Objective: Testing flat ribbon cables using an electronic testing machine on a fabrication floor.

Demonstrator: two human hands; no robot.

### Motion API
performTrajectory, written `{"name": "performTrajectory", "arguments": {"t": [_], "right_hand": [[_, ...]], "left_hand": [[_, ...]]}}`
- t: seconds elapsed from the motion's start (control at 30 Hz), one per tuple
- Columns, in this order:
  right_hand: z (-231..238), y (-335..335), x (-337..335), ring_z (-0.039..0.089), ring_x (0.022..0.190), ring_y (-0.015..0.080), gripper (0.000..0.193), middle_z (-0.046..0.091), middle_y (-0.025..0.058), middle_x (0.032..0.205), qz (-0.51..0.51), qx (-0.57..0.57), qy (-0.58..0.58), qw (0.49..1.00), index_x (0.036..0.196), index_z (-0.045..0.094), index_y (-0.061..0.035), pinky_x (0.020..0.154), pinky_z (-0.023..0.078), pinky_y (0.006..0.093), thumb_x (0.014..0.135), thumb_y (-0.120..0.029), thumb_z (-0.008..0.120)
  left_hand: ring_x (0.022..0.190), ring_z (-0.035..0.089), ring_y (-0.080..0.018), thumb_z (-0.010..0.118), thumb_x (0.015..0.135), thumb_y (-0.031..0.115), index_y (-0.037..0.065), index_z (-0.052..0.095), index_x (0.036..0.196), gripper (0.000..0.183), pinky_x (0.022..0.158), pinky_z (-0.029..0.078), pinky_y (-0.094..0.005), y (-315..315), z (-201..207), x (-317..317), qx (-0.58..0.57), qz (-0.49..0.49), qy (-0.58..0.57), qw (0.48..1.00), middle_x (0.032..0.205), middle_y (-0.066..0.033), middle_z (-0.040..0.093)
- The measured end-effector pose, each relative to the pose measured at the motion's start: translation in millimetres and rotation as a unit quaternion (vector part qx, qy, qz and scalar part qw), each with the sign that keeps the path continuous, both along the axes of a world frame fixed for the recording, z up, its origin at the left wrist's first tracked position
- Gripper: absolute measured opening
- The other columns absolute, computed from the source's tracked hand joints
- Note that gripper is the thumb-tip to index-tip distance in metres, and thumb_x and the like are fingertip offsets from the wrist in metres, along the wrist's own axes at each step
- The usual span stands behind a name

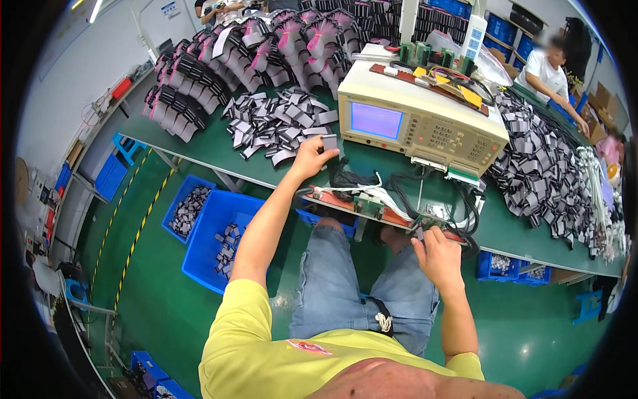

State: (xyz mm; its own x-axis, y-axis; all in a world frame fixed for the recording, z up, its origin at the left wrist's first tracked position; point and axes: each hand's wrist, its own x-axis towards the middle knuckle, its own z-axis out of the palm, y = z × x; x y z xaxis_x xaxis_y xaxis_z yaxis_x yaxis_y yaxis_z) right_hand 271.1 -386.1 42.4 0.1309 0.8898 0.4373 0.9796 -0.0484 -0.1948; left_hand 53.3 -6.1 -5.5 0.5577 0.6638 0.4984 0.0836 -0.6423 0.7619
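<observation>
My left hand is closed on a short grey ribbon cable with dark ends, just in front of the tester. Beside it, a loose heap of similar ribbon cables covers part of the green table. At the table's front edge my right hand pinches by the right end of a red fixture board; a small dark grey piece shows at its fingertips, too small to name. White and black wires run over the board. Behind stands a beige bench tester with a lit screen.
Bundled ribbon cables are stacked at the back left. Another large heap lies right of the tester, near a person in white. Blue bins with cable pieces stand on the floor at left. My legs are under the table edge.
</observation>
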Motion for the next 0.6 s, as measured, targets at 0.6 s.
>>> {"name": "performTrajectory", "arguments": {"t": [0.6], "right_hand": [[-20.2,-13.2,-2.5,0.056,0.05,0.0308,0.028,0.052,0.0104,0.066,0.02,0.091,0.042,0.995,0.072,0.056,-0.0091,0.048,0.045,0.0427,0.09,-0.018,0.076]], "left_hand": [[0.083,0.066,-0.0312,0.085,0.087,0.032,-0.001,0.076,0.092,0.034,0.074,0.051,-0.0402,0.8,-4.0,9.0,0.131,0.062,0.033,0.989,0.09,-0.0145,0.065]]}}
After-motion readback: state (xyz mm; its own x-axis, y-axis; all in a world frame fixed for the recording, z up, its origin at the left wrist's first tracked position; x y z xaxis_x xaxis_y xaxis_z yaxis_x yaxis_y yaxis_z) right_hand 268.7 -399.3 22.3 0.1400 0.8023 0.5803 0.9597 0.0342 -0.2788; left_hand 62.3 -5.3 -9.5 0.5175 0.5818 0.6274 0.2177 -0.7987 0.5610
